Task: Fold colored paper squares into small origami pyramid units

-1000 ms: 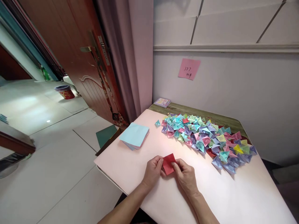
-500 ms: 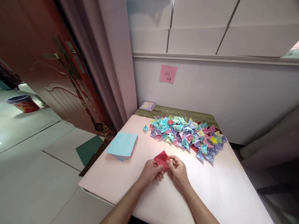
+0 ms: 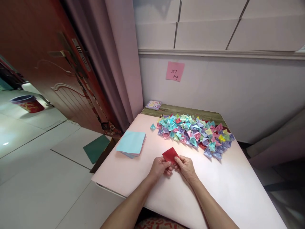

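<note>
A small red square of folded paper (image 3: 171,155) is held over the table, one corner pointing away from me. My left hand (image 3: 161,166) pinches its left lower edge, thumb on top and fingers beneath. On the other side my right hand (image 3: 186,166) grips the lower right edge, thumb pressed on the paper. Beyond the hands lies a heap of folded paper boats (image 3: 190,130) in blue, purple, pink, green, yellow and red. One light-blue paper boat (image 3: 152,127) sits apart at the heap's left. To the left rests a stack of square paper (image 3: 132,142), light blue on top.
The table (image 3: 114,178) has a pale pink cover. A small stack of printed cards (image 3: 153,105) lies at its back left corner. On the wall hangs a pink note (image 3: 175,71). A wooden door (image 3: 59,63) and a red bin (image 3: 28,103) stand to the left.
The red paper now shows a plain flat face, where folds and a raised flap showed before. Both hands still hold it. The whole view has shifted slightly.
</note>
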A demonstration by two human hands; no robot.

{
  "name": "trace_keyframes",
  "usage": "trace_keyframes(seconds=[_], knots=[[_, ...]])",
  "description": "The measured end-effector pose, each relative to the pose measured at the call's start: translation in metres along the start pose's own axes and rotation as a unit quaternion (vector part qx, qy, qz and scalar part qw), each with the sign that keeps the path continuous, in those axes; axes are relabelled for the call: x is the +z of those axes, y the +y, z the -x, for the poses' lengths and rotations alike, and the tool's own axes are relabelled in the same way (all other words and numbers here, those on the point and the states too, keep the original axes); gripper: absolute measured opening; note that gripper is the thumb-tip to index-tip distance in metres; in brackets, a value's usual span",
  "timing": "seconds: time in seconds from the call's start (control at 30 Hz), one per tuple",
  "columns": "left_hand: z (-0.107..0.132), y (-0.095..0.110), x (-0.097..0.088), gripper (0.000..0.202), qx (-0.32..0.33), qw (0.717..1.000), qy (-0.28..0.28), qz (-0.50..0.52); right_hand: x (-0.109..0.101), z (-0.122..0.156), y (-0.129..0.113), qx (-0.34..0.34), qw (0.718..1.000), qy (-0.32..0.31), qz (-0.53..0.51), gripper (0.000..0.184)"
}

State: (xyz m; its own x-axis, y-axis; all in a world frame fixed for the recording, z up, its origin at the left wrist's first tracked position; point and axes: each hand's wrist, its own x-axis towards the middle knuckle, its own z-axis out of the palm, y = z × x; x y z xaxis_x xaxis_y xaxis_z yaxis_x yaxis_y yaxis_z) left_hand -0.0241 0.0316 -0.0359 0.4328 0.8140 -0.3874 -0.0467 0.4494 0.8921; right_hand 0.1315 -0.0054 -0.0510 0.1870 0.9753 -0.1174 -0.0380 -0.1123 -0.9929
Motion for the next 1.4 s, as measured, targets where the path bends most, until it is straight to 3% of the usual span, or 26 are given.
trace_keyframes(seconds=[0.27,0.47,0.73,1.03,1.1,1.23,1.33,1.4], knots=[[-0.002,0.005,-0.002,0.053,-0.011,1.0,0.002,0.007,0.0,-0.002,0.005,-0.023,0.999,0.017,0.04,0.053],[0.002,0.007,-0.007,0.038,0.039,0.991,0.056,0.118,-0.002,0.001,0.003,-0.05,0.996,-0.004,0.079,0.047],[0.003,0.007,-0.01,0.035,0.02,0.993,0.026,0.115,-0.004,-0.001,-0.006,-0.079,0.993,-0.035,0.084,0.032],[-0.002,0.023,0.001,0.05,-0.045,0.994,0.021,0.099,0.01,-0.006,-0.01,-0.014,1.0,0.017,-0.001,0.035],[-0.006,0.032,0.006,0.05,-0.045,0.993,0.038,0.1,0.009,-0.008,-0.015,-0.027,0.999,0.033,-0.021,0.038],[-0.009,0.057,0.015,0.05,-0.011,0.996,0.043,0.079,-0.001,-0.014,-0.039,-0.1,0.99,0.098,0.022,0.065],[-0.005,0.073,0.022,0.05,0.021,0.998,0.02,0.06,-0.009,-0.017,-0.066,-0.169,0.971,0.118,0.123,0.062],[0.0,0.079,0.027,0.048,0.045,0.998,0.002,0.046,-0.012,-0.017,-0.082,-0.209,0.95,0.132,0.189,0.049]])
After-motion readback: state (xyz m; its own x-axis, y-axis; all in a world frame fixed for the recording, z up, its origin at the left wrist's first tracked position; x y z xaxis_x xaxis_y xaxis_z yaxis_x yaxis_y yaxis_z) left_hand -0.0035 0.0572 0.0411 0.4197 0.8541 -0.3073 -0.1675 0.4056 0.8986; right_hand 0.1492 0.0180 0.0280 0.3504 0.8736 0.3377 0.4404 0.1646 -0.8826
